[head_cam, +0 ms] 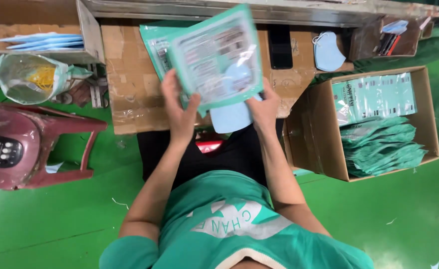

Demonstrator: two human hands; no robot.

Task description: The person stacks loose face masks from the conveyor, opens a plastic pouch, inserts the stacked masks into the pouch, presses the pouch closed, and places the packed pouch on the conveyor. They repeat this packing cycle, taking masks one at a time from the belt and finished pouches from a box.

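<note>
My left hand point(178, 107) grips the lower left edge of a teal and clear plastic pouch point(214, 57) with a printed panel, held up over a cardboard work surface point(130, 89). My right hand point(264, 107) holds the pouch's lower right corner together with a light blue face mask point(232, 114) that sticks out of the pouch's bottom. More teal pouches point(154, 42) lie stacked behind the one I hold.
An open cardboard box point(319, 119) at my right holds many filled teal pouches point(379, 144). A blue mask point(327, 51) and a black phone point(281, 46) lie on the bench. Left are a red plastic stool point(55, 139), a clear bag point(30, 77) and stacked blue masks point(42, 41).
</note>
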